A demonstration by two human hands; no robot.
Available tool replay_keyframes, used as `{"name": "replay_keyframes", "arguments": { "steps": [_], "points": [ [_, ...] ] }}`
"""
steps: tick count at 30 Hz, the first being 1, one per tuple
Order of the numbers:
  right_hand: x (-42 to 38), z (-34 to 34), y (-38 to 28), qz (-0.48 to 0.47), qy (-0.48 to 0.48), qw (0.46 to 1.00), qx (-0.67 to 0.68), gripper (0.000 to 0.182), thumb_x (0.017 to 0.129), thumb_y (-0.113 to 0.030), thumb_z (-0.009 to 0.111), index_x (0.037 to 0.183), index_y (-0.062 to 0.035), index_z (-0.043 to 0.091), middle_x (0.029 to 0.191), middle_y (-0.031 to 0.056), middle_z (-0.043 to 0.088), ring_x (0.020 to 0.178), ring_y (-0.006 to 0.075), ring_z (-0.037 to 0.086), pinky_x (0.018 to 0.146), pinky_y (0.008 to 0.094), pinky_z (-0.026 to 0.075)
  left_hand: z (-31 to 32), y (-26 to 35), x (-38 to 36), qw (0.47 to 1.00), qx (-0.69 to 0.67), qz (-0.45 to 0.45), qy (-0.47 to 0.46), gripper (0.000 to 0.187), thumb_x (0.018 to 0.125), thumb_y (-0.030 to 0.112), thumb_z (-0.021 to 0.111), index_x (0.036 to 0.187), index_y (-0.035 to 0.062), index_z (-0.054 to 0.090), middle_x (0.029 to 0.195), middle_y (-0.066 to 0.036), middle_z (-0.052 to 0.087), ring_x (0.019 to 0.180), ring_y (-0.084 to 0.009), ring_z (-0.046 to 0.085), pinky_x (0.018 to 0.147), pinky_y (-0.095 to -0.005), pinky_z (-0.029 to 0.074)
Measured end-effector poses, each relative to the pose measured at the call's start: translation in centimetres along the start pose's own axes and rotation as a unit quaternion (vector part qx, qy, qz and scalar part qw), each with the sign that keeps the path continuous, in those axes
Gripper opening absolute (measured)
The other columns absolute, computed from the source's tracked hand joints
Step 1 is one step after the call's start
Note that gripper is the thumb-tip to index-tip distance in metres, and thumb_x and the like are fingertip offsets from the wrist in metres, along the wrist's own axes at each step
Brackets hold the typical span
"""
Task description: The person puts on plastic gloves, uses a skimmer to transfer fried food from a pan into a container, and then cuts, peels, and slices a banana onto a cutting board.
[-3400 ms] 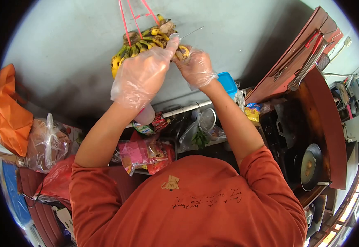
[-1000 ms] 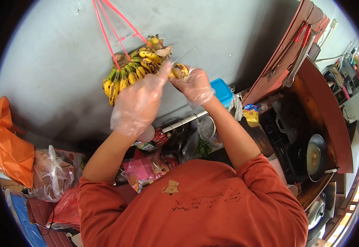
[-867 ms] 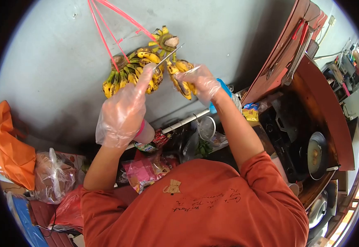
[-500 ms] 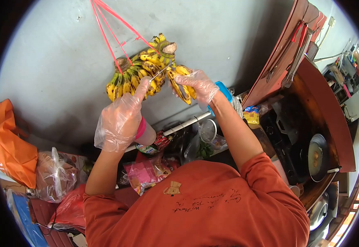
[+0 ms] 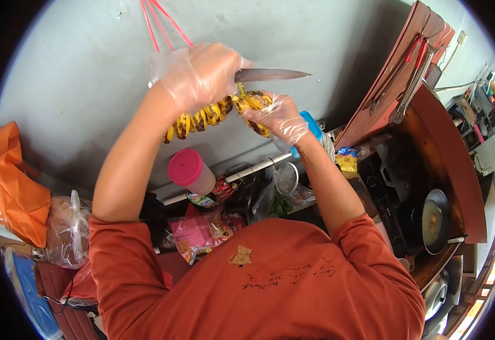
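My left hand (image 5: pixel 205 76), in a clear plastic glove, is closed round the handle of a knife (image 5: pixel 273 75). The blade points right, just above the stems of a small cluster of bananas (image 5: pixel 253 107). That cluster is in the gloved fingers of my right hand (image 5: pixel 280 118). Behind and below my left hand are more spotted yellow bananas (image 5: pixel 199 120); their upper part is hidden by the hand. Pink strings (image 5: pixel 162 25) run up from behind my left hand against the grey wall.
A pink-lidded container (image 5: pixel 191 170) stands below the bananas. Food packets (image 5: pixel 199 232) lie near my body. To the right are a stove (image 5: pixel 386 198), a pan (image 5: pixel 433 221) and hanging tongs (image 5: pixel 415 82). An orange bag (image 5: pixel 18 187) is at far left.
My left hand has moved up and right, now covering the top of the hanging bananas. The knife blade has swung to point right. My right hand still holds the small cluster.
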State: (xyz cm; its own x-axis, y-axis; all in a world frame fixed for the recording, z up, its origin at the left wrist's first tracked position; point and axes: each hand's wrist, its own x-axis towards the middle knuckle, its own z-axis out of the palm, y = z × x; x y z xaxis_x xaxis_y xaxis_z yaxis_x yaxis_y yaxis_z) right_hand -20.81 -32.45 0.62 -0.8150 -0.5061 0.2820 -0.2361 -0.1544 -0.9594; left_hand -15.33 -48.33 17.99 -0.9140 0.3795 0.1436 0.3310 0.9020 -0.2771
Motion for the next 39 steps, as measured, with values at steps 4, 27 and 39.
{"name": "replay_keyframes", "arguments": {
  "steps": [4, 27, 39],
  "points": [
    [-0.5, -0.1, -0.6, -0.011, -0.010, 0.999, 0.033, 0.038, 0.084, -0.015, 0.086, 0.114, 0.0007, 0.070, 0.099, 0.0027, 0.072, 0.089, 0.0093, 0.062, 0.081, 0.0293, 0.052, -2.2, -1.9, 1.8, 0.993, -0.078, 0.064, -0.056, 0.033, 0.078, 0.014, 0.083, 0.107, 0.0025, 0.073, 0.081, -0.021, 0.068, 0.079, -0.0359, 0.066, 0.074, -0.0438, 0.054],
    [-0.7, 0.7, 0.6, 0.046, -0.083, 0.963, 0.254, 0.043, 0.089, -0.021, 0.081, 0.122, 0.0011, 0.065, 0.096, 0.0091, 0.071, 0.080, 0.0178, 0.066, 0.072, 0.0354, 0.056, -1.2, -2.9, 1.3, 0.993, -0.104, 0.054, 0.000, 0.021, 0.082, 0.015, 0.079, 0.098, 0.0027, 0.074, 0.089, -0.019, 0.068, 0.083, -0.0378, 0.065, 0.073, -0.0434, 0.052],
    [-1.8, 1.8, 0.7, -0.133, 0.114, 0.982, -0.075, 0.034, 0.092, -0.014, 0.077, 0.122, -0.0005, 0.068, 0.098, 0.0041, 0.075, 0.083, 0.0098, 0.064, 0.077, 0.0289, 0.055, -1.1, -2.6, 1.7, 0.993, -0.095, 0.071, 0.008, 0.022, 0.080, 0.017, 0.081, 0.096, 0.0037, 0.075, 0.085, -0.018, 0.068, 0.080, -0.0359, 0.065, 0.073, -0.0432, 0.051]
  ]
}}
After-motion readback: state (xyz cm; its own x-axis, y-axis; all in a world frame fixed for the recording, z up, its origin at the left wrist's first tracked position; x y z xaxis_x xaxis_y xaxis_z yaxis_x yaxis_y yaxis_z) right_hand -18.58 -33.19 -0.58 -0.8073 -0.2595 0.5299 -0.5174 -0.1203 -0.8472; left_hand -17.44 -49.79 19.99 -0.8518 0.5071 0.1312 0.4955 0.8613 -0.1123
